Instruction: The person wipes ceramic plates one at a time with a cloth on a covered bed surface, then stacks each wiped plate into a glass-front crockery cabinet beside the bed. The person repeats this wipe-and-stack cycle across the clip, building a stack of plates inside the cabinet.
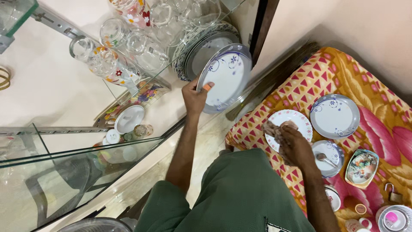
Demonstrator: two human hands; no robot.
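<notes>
1. Glass shelves of a cabinet fill the left side; a patterned red and yellow cloth covers the surface on the right.
2. Left hand grips a white plate with blue flowers by its lower left rim: the thumb lies across the plate's face and the other fingers are curled behind it, out of sight.
3. That plate is tilted on edge, just in front of a stack of plates leaning on the upper shelf beside clear glass jugs.
4. Right hand is closed around a crumpled brown rag, fingers folded down over it.
5. Rag and hand rest over a white plate with red dots near the cloth's left edge.
6. Another blue-flowered plate lies further right, towards the cloth's middle; a small bowl with a spoon sits just beside the hand.
</notes>
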